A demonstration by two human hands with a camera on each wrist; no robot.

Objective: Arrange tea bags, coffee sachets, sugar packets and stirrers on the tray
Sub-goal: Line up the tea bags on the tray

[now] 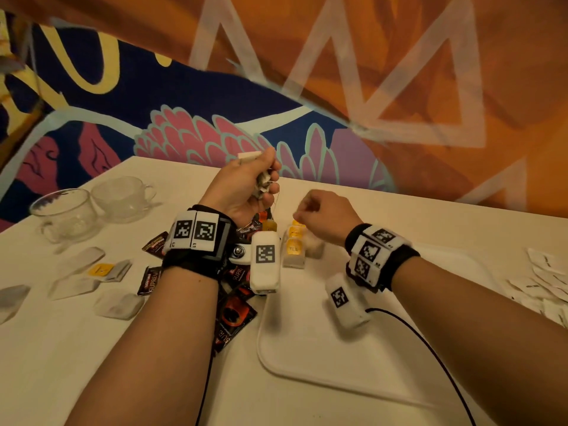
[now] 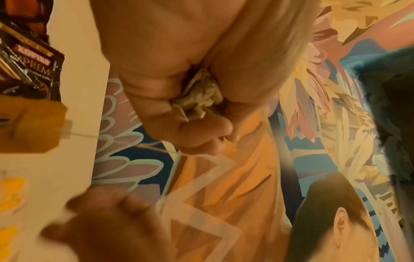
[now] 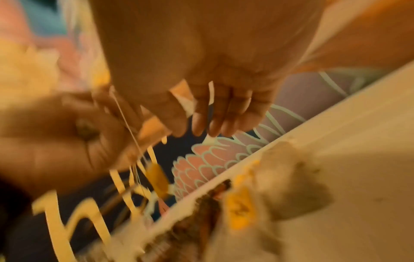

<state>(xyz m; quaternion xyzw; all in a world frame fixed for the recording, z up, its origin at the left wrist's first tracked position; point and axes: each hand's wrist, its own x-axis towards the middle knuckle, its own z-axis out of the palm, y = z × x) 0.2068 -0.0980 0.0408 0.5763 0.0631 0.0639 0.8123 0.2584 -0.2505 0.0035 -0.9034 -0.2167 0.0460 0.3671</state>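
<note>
Left hand (image 1: 242, 186) fingers (image 2: 201, 131) around crumpled off-white paper tea bags (image 2: 199, 95), mostly hidden; right hand (image 1: 322, 215) fingers (image 3: 215, 113) loosely curled, grip on thin string (image 3: 127, 122) unclear.

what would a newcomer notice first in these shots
The left hand, raised above the table's middle, grips crumpled tea bags with a yellow tag dangling on its string. The right hand hovers beside it over the white tray, dark coffee sachets heaped under the left wrist.
</note>
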